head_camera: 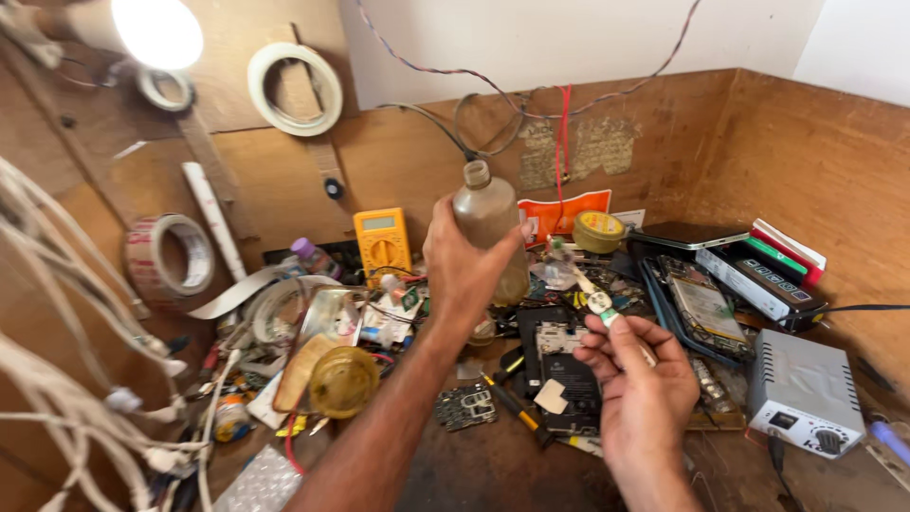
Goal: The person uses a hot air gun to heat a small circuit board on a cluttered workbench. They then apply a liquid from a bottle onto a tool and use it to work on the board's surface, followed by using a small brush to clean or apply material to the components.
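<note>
We grip a cloudy plastic bottle (488, 228) in our left hand (464, 270), raised above the cluttered wooden surface (493, 465); our right hand (637, 374), just beside it, pinches a worn toothbrush (592, 296).

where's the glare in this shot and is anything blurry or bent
Head view: the bare lamp at top left is blown out to white. The white cords at the left edge are soft and bowed by wide-angle distortion. The left hand on the bottle and the right hand are fairly sharp.
</note>
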